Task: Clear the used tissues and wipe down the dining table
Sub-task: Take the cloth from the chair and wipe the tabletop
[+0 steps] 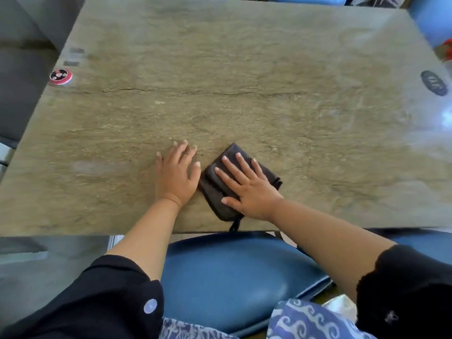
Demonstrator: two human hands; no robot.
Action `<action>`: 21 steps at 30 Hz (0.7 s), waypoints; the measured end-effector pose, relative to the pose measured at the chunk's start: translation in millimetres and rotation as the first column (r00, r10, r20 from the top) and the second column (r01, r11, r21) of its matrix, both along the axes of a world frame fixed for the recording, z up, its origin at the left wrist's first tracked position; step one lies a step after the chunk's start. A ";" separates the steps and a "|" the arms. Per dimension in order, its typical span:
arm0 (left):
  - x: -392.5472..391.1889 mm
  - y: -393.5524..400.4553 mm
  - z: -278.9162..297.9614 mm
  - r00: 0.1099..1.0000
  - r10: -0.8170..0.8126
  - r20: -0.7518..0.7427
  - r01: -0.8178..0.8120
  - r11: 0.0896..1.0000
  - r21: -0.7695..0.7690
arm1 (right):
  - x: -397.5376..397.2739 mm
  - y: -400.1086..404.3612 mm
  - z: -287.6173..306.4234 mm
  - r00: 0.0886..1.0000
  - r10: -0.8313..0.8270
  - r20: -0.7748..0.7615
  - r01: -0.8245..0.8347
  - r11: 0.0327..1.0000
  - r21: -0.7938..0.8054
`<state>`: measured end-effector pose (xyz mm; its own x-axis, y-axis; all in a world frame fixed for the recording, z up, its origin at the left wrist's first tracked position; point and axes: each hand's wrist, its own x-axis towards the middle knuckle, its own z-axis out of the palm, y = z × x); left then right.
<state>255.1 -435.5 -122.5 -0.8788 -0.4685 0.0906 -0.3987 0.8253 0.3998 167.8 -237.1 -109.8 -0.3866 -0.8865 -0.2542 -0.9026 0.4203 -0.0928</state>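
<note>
A folded dark brown cloth (pixel 215 184) lies on the stone-patterned dining table (pixel 220 81), near its front edge. My right hand (pixel 247 187) presses flat on the cloth with straight, spread fingers. Just left of the cloth, my left hand (pixel 177 174) rests flat on the bare tabletop, thumb close to the cloth's edge. A small loop of the cloth hangs over the table's front edge. No tissues show on the table.
A red and black round disc (pixel 60 76) sits near the table's left edge. A dark oval sticker (pixel 434 83) marks the right edge. A blue padded chair (pixel 232 277) stands under the front edge; more blue chairs (pixel 433 20) stand at the far side.
</note>
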 end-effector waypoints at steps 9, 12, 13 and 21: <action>-64.5 75.0 1.5 0.979 -0.196 0.061 0.193 0.980 0.046 | -51.8 88.9 3.2 0.992 0.088 -0.094 -0.082 0.995 0.060; -63.2 77.8 -5.1 0.972 -0.204 0.113 0.210 0.977 -0.039 | -79.9 93.8 1.9 0.934 -0.352 -0.056 0.355 0.934 0.036; -62.4 76.9 -5.5 0.971 -0.206 0.119 0.213 0.976 -0.046 | -85.7 94.3 0.9 0.849 -0.528 -0.026 0.528 0.849 0.023; -65.1 79.8 -6.0 0.976 -0.194 0.094 0.200 0.978 -0.059 | -18.1 91.8 3.2 0.937 -0.347 0.044 0.346 0.938 0.037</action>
